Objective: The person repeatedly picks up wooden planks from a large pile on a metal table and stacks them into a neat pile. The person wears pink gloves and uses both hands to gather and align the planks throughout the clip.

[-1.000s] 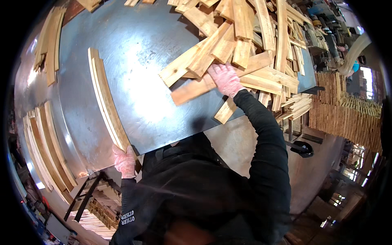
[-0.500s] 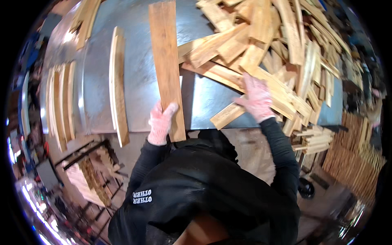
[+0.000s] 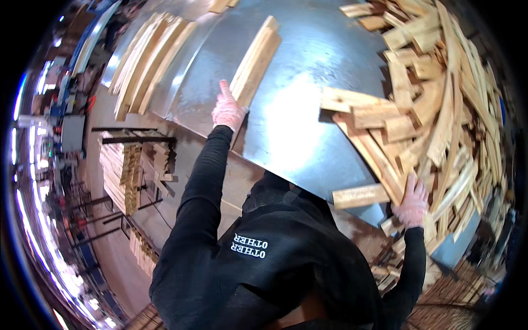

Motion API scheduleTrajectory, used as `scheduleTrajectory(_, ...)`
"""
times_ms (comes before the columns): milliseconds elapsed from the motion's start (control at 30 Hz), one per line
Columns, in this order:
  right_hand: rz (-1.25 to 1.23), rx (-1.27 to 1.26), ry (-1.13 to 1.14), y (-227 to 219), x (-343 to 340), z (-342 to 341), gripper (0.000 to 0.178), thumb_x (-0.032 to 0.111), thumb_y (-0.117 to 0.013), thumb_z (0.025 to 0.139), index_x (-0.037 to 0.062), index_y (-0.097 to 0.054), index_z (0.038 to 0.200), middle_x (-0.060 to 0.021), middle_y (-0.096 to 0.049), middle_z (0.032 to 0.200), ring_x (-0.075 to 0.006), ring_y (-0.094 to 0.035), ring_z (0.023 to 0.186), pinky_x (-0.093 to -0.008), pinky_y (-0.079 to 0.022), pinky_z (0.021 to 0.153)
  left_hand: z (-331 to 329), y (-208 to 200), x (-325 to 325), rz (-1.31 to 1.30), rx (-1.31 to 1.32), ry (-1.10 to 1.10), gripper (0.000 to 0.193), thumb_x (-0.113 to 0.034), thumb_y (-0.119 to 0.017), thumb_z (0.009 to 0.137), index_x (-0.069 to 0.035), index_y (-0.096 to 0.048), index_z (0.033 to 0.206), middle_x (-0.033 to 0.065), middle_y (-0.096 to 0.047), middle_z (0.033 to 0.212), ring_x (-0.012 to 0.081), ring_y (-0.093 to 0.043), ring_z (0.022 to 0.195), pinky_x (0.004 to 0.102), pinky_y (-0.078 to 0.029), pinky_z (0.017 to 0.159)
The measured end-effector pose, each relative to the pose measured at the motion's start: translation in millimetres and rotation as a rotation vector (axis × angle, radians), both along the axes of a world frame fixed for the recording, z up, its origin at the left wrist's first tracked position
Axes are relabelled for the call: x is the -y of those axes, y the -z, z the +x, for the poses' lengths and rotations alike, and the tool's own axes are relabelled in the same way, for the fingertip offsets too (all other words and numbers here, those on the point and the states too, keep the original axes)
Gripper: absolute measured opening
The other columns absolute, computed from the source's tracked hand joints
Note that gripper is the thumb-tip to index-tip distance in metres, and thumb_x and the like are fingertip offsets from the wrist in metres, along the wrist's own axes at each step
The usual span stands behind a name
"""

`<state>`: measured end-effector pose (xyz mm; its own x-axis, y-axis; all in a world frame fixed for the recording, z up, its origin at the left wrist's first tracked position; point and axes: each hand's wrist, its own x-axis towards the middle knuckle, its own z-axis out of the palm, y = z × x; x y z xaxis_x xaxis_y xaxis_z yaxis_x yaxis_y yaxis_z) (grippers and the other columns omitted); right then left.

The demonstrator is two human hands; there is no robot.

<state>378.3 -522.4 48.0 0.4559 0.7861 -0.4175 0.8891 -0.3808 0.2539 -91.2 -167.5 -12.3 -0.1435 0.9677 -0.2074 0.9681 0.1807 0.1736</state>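
My left hand (image 3: 228,111), in a pinkish-white work glove, is at the near end of a narrow row of wooden boards (image 3: 257,63) on the metal table. One finger points up along the row's left side; the others close about the board ends, partly hidden. My right hand (image 3: 412,204), gloved alike, rests on the near edge of a loose heap of wooden boards (image 3: 421,104), fingers spread. Just left of it lie a long board (image 3: 369,157) slanting out of the heap and a short board (image 3: 360,196) at the table edge.
The shiny metal table (image 3: 220,66) spans the space ahead. Another row of boards (image 3: 151,63) stands at its left end. Below the table on the left, a dark metal rack (image 3: 124,138) bears stacked wood (image 3: 118,170). More stacked wood (image 3: 451,302) is at lower right.
My left hand has carried the wide brown board leftward to the narrow row. My right hand has shifted to the heap's near right edge. The view has turned left.
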Motion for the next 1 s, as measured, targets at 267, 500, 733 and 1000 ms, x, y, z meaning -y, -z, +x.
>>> scheduleTrajectory(267, 0.106, -0.144, -0.215, 13, -56, -83, 0.089, 0.023, -0.083, 0.074, 0.0149, -0.037, 0.15, -0.021, -0.049, 0.143, -0.0415, -0.05, 0.129, -0.049, -0.041, 0.109, -69, -24, -30, -0.241, -0.014, 0.004, 0.077, -0.041, -0.081, 0.074, -0.008, -0.045, 0.132, 0.0199, -0.065, 0.121, 0.0364, -0.066, 0.111, 0.0499, -0.05, 0.097)
scheduleTrajectory(500, 0.237, -0.634, 0.296, -1, -279, -260, 0.042, 0.043, -0.059, 0.087, 0.0067, -0.07, 0.104, -0.0187, -0.071, 0.092, -0.0378, -0.068, 0.087, -0.0469, -0.054, 0.075, -114, -15, -49, -0.085, 0.08, 0.136, 0.069, -0.054, -0.071, 0.079, -0.005, -0.053, 0.125, 0.0204, -0.07, 0.11, 0.0383, -0.069, 0.102, 0.0492, -0.051, 0.091)
scheduleTrajectory(733, 0.258, -1.084, -0.065, 47, -320, -403, 0.053, 0.04, -0.048, 0.1, -0.0006, -0.053, 0.133, -0.0242, -0.064, 0.121, -0.0392, -0.061, 0.111, -0.0445, -0.047, 0.1, -111, 14, -57, -0.129, 0.166, 0.291, 0.109, -0.06, -0.071, 0.08, 0.0, -0.021, 0.155, 0.028, -0.048, 0.144, 0.0397, -0.055, 0.127, 0.0495, -0.046, 0.1)
scheduleTrajectory(1000, -0.187, -0.358, 0.108, 15, -211, -215, 0.082, 0.033, -0.069, 0.081, 0.0005, -0.036, 0.148, -0.0182, -0.07, 0.098, -0.0343, -0.071, 0.089, -0.0481, -0.055, 0.082, -116, -2, -59, -0.132, 0.17, 0.276, 0.097, -0.043, -0.07, 0.082, -0.005, -0.019, 0.156, 0.0269, -0.052, 0.14, 0.0448, -0.058, 0.119, 0.0504, -0.049, 0.096)
